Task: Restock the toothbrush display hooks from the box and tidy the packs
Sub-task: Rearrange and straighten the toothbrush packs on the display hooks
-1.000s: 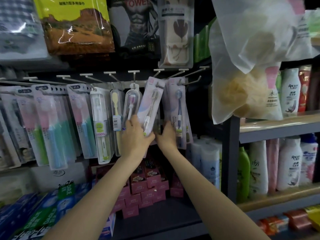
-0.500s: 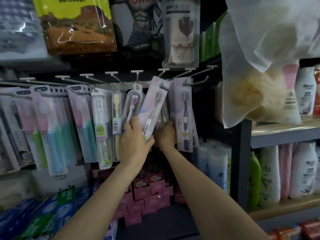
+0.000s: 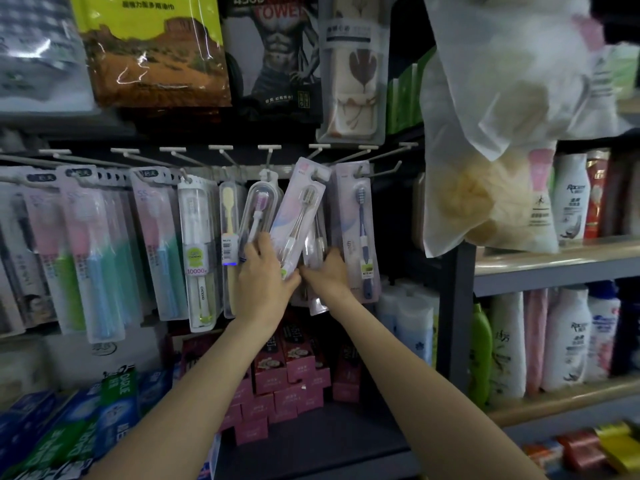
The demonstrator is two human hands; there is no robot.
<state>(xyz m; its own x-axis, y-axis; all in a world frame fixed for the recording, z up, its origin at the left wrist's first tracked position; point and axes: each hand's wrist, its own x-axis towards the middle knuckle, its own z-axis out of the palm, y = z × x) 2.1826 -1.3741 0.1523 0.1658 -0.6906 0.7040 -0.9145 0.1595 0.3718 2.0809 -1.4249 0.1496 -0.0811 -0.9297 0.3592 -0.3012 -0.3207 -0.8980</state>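
A toothbrush pack [image 3: 299, 216] with a pale card back is held tilted in front of the hooks, its top corner leaning right toward a hook [image 3: 317, 173] and its lower end gripped by the left hand [image 3: 266, 275], whose thumb is pressed across the front of the blister. The right hand [image 3: 329, 271] is placed just beside the left, almost touching it, with its fingers tucked behind the tilted pack among the packs already hanging there; whether anything is pinched by it cannot be told, since the fingertips are hidden. No restocking box is seen in this view. Whether the pack's hanging hole is yet threaded on the hook cannot be made out, and that is judged to be the main risk: if the pack is released while only resting against the tip, it could slip down onto the pink boxes [image 3: 287, 372] stacked on the shelf below. Because the pack is held askew, the card could be bent or its hole torn if it is pushed back hard. The clear oval case [image 3: 258, 211] hanging just to the left and the blue toothbrush pack [image 3: 356, 230] to the right could be knocked off their own hooks by a careless sideways nudge.
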